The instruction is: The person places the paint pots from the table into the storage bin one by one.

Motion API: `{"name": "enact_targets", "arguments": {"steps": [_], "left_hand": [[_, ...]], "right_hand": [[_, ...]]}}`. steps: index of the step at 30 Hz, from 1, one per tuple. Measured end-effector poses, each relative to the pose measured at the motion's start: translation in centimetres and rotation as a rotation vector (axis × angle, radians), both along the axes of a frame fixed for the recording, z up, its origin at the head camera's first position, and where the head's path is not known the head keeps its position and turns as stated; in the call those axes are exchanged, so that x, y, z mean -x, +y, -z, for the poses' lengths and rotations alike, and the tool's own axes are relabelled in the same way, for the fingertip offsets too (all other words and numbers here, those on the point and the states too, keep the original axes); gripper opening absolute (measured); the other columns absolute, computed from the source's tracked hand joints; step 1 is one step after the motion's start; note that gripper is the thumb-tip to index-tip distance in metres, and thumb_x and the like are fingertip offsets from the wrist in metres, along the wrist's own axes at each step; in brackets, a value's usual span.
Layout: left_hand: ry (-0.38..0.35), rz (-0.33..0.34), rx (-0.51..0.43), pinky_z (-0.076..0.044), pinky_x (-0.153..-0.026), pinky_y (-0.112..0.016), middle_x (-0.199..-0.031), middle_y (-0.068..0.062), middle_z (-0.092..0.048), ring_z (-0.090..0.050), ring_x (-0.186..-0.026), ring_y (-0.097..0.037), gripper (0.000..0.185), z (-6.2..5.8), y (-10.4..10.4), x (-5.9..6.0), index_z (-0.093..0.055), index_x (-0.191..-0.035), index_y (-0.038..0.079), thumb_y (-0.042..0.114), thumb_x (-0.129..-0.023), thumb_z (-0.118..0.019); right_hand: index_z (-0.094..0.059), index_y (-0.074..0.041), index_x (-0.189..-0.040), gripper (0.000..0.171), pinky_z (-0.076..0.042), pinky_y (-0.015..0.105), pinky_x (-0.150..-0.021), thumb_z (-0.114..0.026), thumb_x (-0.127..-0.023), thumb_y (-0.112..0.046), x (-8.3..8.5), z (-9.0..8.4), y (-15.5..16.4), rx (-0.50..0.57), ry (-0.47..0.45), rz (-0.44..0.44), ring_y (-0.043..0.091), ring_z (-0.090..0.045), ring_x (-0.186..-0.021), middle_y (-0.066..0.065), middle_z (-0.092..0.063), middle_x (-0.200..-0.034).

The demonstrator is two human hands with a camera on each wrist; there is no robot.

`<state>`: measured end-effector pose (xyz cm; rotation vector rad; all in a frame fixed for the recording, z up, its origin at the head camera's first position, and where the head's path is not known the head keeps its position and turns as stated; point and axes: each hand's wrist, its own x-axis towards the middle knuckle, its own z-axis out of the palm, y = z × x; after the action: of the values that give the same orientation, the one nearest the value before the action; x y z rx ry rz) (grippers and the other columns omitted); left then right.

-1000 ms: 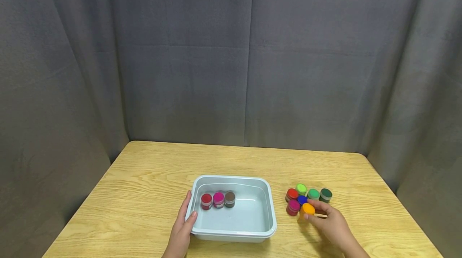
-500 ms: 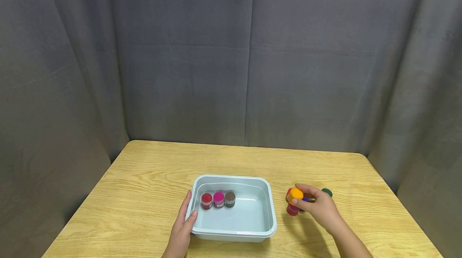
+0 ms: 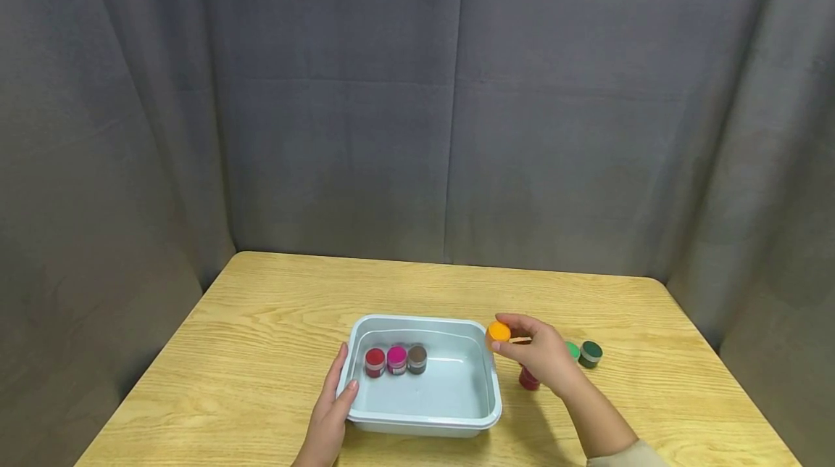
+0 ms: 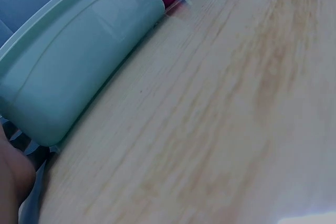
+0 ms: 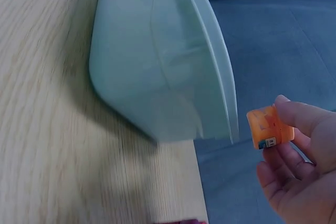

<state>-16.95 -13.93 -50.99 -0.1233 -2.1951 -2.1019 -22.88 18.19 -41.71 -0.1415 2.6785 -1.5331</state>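
Note:
My left hand (image 3: 328, 416) holds the left rim of a pale blue-grey plastic tub (image 3: 424, 421), thumb over the edge and fingers along the outside wall. Inside, at the tub's left, a red paint jar (image 3: 375, 362), a magenta one and a brown paint jar (image 3: 417, 360) stand in a row. Between thumb and fingers, my right hand (image 3: 540, 354) pinches an orange paint jar (image 3: 499, 332) above the tub's right rim. In the right wrist view the orange jar (image 5: 269, 127) is off the table, beside the tub's rim.
Right of the tub, a dark green jar (image 3: 591, 354), a green jar (image 3: 572, 350) and a crimson jar (image 3: 529, 380) stand on the wooden table (image 3: 261, 351). My right hand hides others there. Grey curtains (image 3: 339, 126) hang behind and at both sides.
My right hand has lifted the orange paint jar from the group of jars and carried it left to the tub's right rim. The left hand and tub have stayed in place.

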Motion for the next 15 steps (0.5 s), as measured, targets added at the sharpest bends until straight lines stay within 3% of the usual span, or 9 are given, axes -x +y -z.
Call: {"name": "enact_targets", "arguments": {"steps": [15], "left_hand": [[-0.001,0.001,-0.004,-0.004,-0.12,-0.063,-0.165,-0.014,-0.01,-0.003,-0.151,-0.041,0.059,-0.2,0.0,-0.1,-0.017,-0.157,0.009,0.017,-0.104,-0.041]], "right_hand": [[-0.066,-0.006,-0.124,0.051,-0.058,0.03,-0.08,-0.083,-0.077,-0.016,1.4,0.7,-5.0,0.048,-0.025,-0.018,0.017,-0.062,-0.096,0.005,-0.07,-0.108]]}}
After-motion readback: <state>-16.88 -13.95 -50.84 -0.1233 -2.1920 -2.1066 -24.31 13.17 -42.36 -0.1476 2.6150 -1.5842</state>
